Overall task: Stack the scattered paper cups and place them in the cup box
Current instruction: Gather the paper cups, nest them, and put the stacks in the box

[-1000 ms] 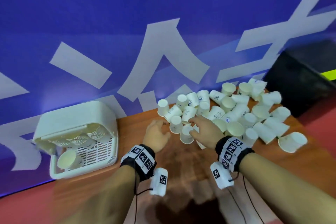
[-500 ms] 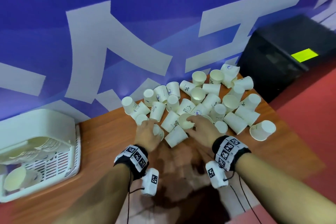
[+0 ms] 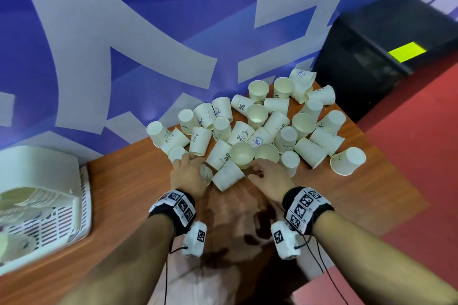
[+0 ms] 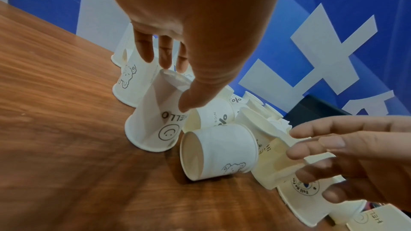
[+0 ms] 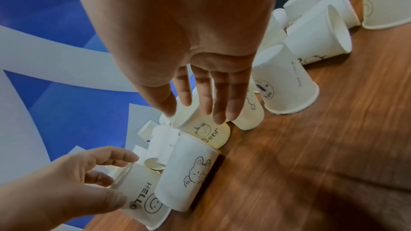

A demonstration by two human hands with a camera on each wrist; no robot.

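Observation:
Several white paper cups [image 3: 272,126] lie scattered in a pile at the back of the wooden table [image 3: 124,193]. My left hand [image 3: 192,163] pinches an upside-down "HELLO" smiley cup [image 4: 153,129] at the pile's near left edge, thumb [image 4: 189,104] on its side and fingers over its base. My right hand [image 3: 256,171] reaches in with straight fingers [image 5: 219,111] over a bear-printed cup [image 5: 206,133], thumb beside its rim. A rabbit-printed cup [image 3: 226,177] lies on its side between the hands. The white cup box [image 3: 81,205] stands far left with stacked cups inside.
A blue banner wall [image 3: 124,32] rises right behind the pile. A black box [image 3: 384,44] stands past the table's right end, above red floor [image 3: 421,156]. Bare wood lies between the cup box and my hands.
The view has swung right, so the cup box slid to the left edge. My left hand went forward off the bare table onto the HELLO cup. My right hand stayed at the pile's near edge.

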